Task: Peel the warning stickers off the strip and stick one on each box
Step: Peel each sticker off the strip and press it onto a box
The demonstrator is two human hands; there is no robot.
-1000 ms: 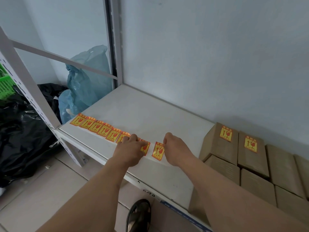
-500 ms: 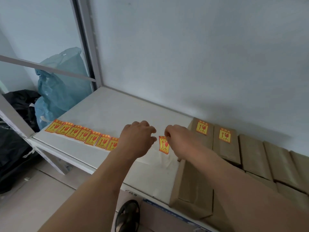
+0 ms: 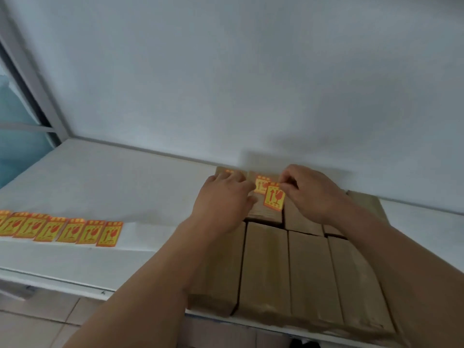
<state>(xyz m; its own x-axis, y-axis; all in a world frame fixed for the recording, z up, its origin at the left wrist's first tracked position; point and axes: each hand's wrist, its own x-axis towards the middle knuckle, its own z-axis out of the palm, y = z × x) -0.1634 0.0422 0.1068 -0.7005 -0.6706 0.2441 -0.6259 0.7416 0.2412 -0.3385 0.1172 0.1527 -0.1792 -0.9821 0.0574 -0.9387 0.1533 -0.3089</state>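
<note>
Right hand (image 3: 310, 194) was pinching the top edge of a peeled sticker (image 3: 274, 198) over the back-row boxes (image 3: 266, 212). Left hand (image 3: 223, 199) was loosely curled, resting on those boxes, holding nothing. The strip (image 3: 60, 229) lay on the shelf (image 3: 125, 187), well left.

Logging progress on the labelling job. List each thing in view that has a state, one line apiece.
Right hand: pinching a loose sticker by its top edge.
Loose sticker: peeled, hanging over the far boxes, not pressed flat.
Left hand: resting on the far boxes, holding nothing that shows.
Stuck sticker: already on a far box.
Sticker strip: flat on the shelf, stickers left.
Near boxes: unlabelled.
</note>
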